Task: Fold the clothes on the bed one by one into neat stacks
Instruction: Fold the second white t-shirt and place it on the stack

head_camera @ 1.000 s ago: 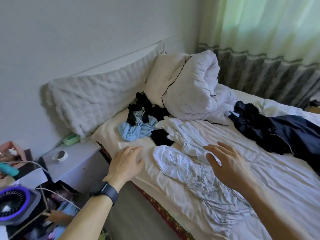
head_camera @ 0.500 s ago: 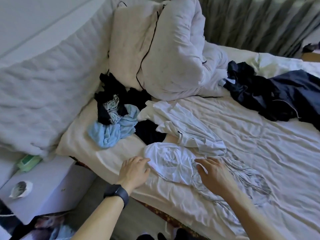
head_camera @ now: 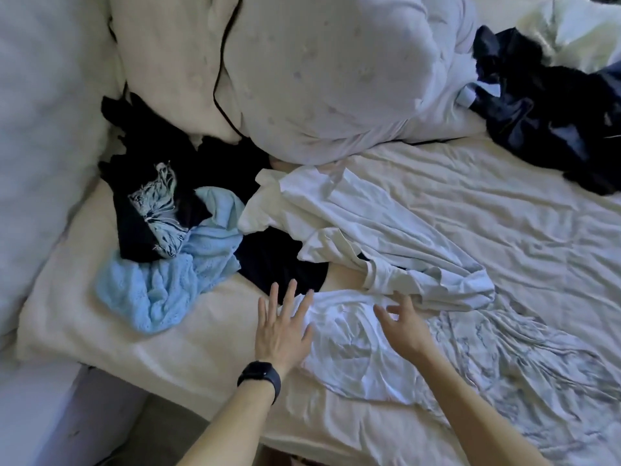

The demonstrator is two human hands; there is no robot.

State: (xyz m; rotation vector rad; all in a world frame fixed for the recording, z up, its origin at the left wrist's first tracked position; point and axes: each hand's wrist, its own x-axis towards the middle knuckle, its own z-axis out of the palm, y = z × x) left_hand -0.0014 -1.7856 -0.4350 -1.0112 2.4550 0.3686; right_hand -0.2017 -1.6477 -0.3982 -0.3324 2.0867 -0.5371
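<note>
Both hands were open, holding nothing: left hand flat on the white garment's left end, right hand over its middle, garment stretched rightward along the bed's near edge.

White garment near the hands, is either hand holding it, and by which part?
Neither holds it. The left hand has straight fingers over the white garment's edge; the right hand is open over its top.
</note>
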